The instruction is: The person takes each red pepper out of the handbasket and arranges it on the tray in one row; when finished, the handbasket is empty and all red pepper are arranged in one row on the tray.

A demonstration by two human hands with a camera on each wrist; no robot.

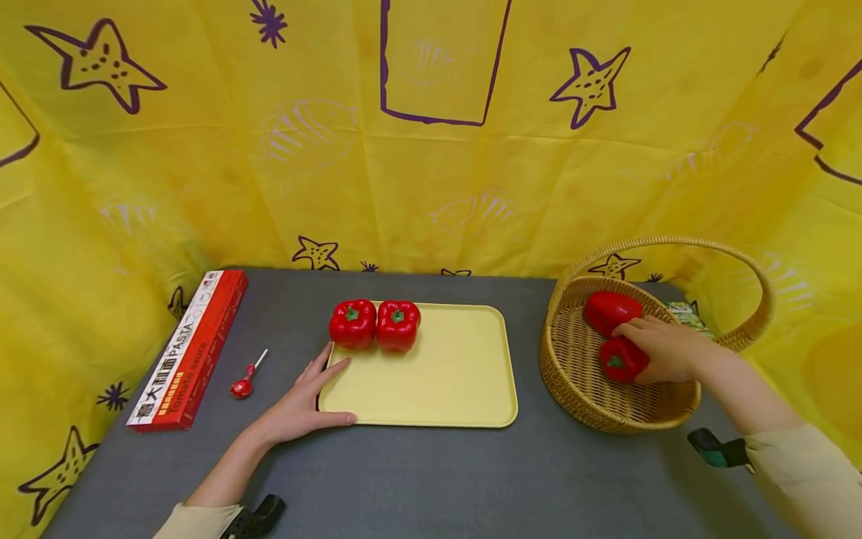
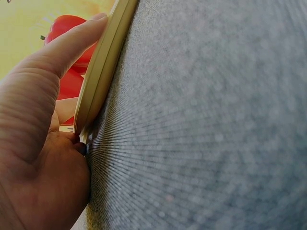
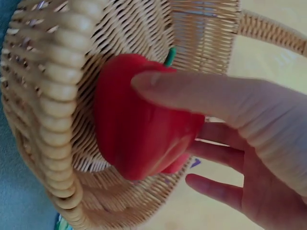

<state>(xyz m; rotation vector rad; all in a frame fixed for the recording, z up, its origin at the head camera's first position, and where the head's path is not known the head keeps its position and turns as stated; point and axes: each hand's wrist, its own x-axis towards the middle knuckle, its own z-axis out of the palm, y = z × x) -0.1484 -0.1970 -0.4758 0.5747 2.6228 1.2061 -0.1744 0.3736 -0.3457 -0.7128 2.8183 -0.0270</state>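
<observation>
Holding pepper (image 1: 621, 362) in fingers (image 3: 220, 155): right hand (image 1: 663, 350) | basket (image 1: 571, 344) near surface's (image 1: 431, 479) right edge: two peppers, held one included | tray (image 1: 438, 385): two peppers (image 1: 398, 327) | left hand (image 1: 300, 404): fingers spread

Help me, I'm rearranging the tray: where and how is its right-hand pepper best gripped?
The right-hand pepper is likely best gripped from above by its body's near and far sides: its stem points up, and the left-hand pepper crowds its left side.

Partly covered by right hand (image 1: 663, 348): nearer red pepper (image 1: 618, 364) in basket (image 1: 564, 389). Mostly hidden behind basket, by far right corner of tabletop (image 1: 431, 479): green patterned item (image 1: 690, 317), unidentifiable.
</observation>
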